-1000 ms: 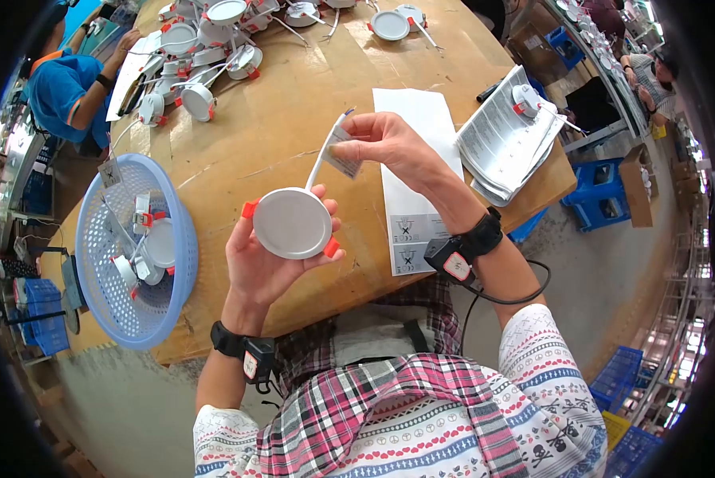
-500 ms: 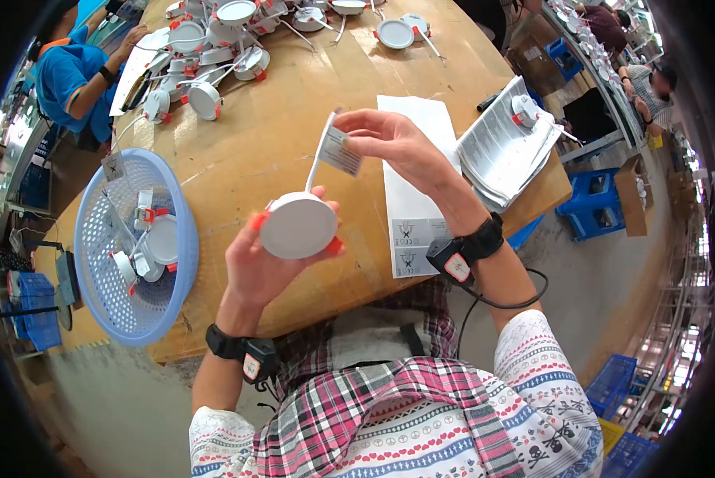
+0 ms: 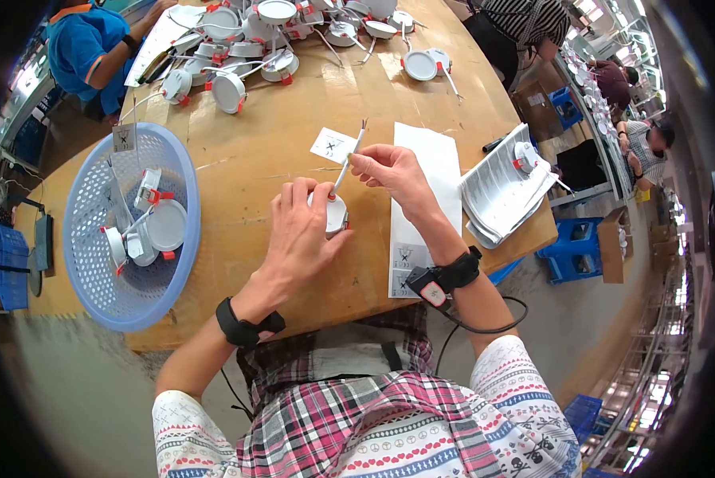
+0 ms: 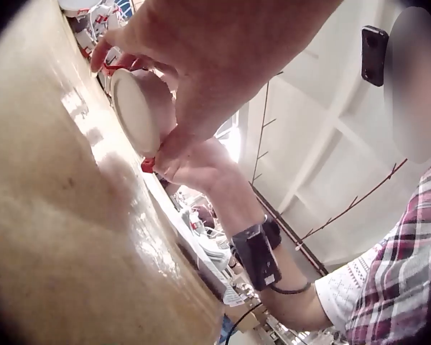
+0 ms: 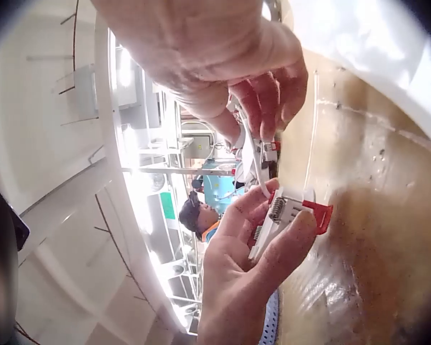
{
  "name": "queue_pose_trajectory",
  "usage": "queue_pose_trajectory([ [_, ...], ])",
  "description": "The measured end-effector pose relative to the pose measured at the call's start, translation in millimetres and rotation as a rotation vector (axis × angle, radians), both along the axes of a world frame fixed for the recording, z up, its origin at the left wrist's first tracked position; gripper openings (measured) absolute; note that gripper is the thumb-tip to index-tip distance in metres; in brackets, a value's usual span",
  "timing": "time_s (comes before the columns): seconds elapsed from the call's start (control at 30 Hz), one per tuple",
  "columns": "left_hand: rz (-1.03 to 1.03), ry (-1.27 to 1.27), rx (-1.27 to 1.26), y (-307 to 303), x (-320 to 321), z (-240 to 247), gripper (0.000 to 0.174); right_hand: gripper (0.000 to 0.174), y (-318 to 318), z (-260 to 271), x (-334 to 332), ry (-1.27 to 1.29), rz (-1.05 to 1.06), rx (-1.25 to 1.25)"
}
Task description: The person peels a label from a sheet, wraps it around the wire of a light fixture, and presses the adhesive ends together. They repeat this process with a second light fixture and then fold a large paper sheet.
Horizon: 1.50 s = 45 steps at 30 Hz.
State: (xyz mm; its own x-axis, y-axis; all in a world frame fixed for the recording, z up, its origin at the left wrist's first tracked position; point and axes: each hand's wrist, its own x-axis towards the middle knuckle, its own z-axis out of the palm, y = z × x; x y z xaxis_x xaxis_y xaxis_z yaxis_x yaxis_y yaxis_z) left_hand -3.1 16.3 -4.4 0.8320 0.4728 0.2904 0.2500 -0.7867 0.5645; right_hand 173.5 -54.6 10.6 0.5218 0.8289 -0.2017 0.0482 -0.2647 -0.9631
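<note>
In the head view, the left hand (image 3: 297, 231) grips the round lamp (image 3: 337, 217) palm down, close to the surface (image 3: 238, 179); the right hand (image 3: 397, 175), apart from it, pinches the white cable (image 3: 344, 173); too hard a pull could strain the cable's joint, and brushing fingers could crease the label (image 3: 330, 146); in the left wrist view, the lamp's face (image 4: 133, 111) tilts; a loosened grip could drop it; in the right wrist view, the left thumb (image 5: 291, 241) sits near a red clip (image 5: 320, 215); slipping could snap it.
</note>
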Motion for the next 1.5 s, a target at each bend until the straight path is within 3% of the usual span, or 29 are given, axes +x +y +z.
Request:
queue_pose_trajectory([
  [0.23,-0.037,0.000,-0.061,-3.7,4.6,-7.6,0.061,0.023,-2.2,-5.4,0.1,0.003,0.003,-0.011],
  [0.33,0.054,-0.075,-0.356,10.2,12.5,-20.6,0.063,0.023,-1.6,-7.6,1.6,0.028,0.008,0.007],
  [0.43,0.090,-0.174,-1.034,42.3,21.2,-23.2,0.068,0.022,-2.6,-4.9,3.8,0.057,0.044,-0.002],
  [0.53,0.050,-0.173,-1.134,62.1,30.7,-15.8,0.069,0.021,-0.7,-4.3,3.6,0.094,0.085,0.021],
  [0.57,0.050,-0.177,-1.124,60.1,33.3,-11.2,0.037,0.021,-0.6,-4.6,3.5,0.107,0.096,0.033],
  [0.77,-0.005,-0.195,-1.259,65.5,41.5,-23.0,0.026,0.020,-3.4,-4.4,3.3,0.111,0.090,0.040],
  [0.97,0.036,-0.355,-1.523,67.3,41.1,-17.6,0.031,0.021,-3.8,-7.6,4.1,0.107,0.097,0.056],
  [1.17,-0.029,-0.313,-1.284,64.5,41.8,-22.1,0.058,0.020,-3.9,-2.2,0.7,0.050,0.096,0.103],
  [1.27,-0.030,-0.152,-0.784,46.0,26.3,-32.6,0.076,0.019,-5.9,3.6,-4.1,-0.017,-0.016,0.102],
  [1.3,-0.012,-0.004,-0.584,29.2,17.2,-7.4,0.082,0.019,-5.9,5.6,-6.3,-0.024,-0.041,0.105],
  [1.4,-0.035,-0.028,-0.075,1.0,15.3,-16.4,0.076,0.019,-2.9,11.1,-13.3,-0.046,-0.084,0.116],
  [1.5,-0.142,-0.069,-0.249,14.8,17.2,-14.5,0.070,0.020,-3.4,18.5,-18.4,-0.052,-0.085,0.148],
])
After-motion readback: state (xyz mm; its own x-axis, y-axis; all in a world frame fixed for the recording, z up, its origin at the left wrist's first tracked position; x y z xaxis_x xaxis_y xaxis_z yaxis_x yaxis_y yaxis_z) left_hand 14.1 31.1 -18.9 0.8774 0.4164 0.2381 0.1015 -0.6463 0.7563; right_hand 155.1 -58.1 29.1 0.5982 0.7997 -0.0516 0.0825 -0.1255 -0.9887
